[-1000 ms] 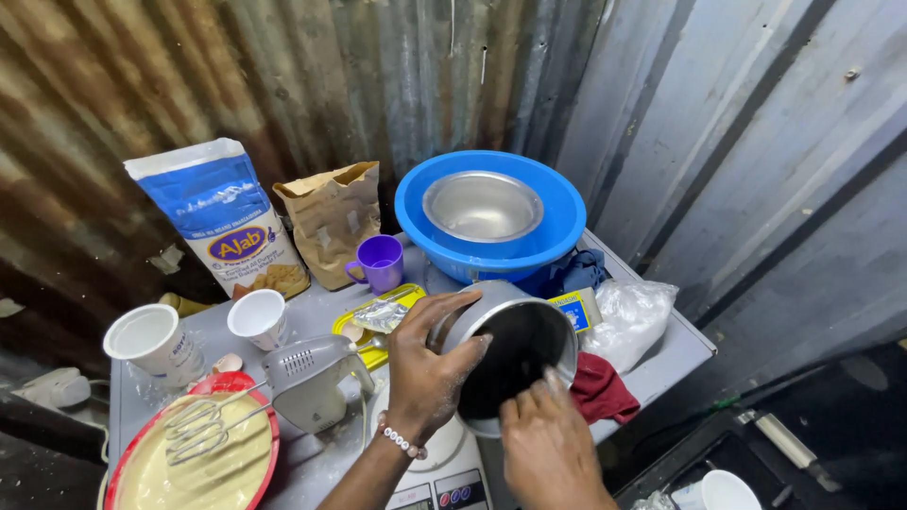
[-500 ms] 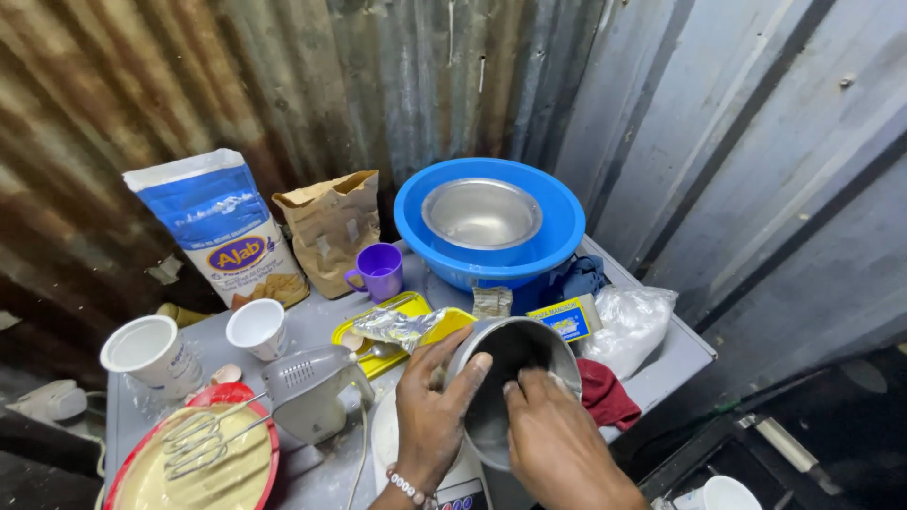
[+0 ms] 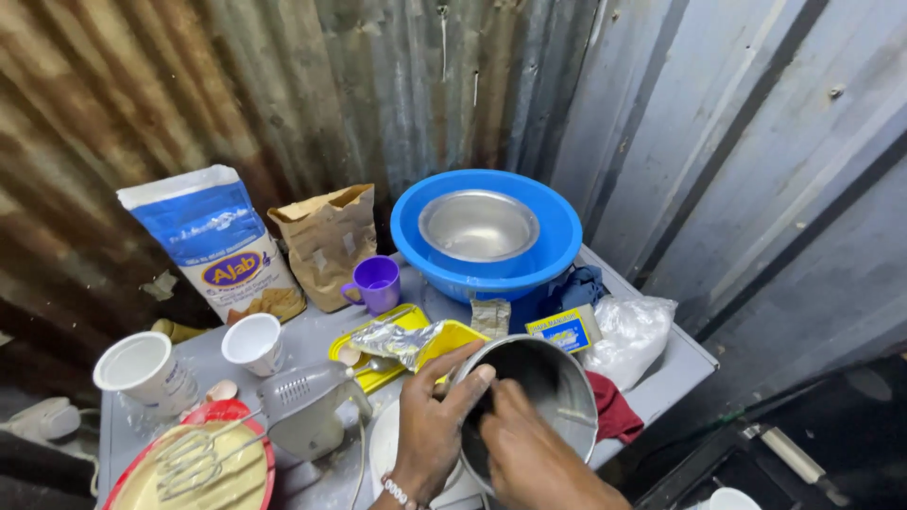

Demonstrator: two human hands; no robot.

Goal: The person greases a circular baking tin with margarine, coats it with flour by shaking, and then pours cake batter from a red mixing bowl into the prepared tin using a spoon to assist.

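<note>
My left hand (image 3: 433, 427) grips the near rim of a round steel baking tin (image 3: 548, 387), tilted toward me over the table's front edge. Inside the tin, my right hand (image 3: 529, 451) presses its fingers against the dark inner wall. A bracelet shows on my left wrist. A white plate (image 3: 385, 444) lies under the left hand. Just left stands a white electric hand mixer (image 3: 307, 406), its beaters resting in a red bowl of pale batter (image 3: 194, 472).
A blue basin (image 3: 487, 236) holding a steel bowl stands at the back. A flour bag (image 3: 213, 241), brown paper bag (image 3: 326, 246), purple cup (image 3: 376, 281), two white cups (image 3: 253, 342), yellow tray with foil (image 3: 392, 340), plastic bag (image 3: 631, 331) and red cloth (image 3: 614, 408) crowd the grey table. Corrugated metal walls close in.
The tin has come lower and nearer to me, and my right hand has moved from its rim down inside it. My left hand keeps its grip.
</note>
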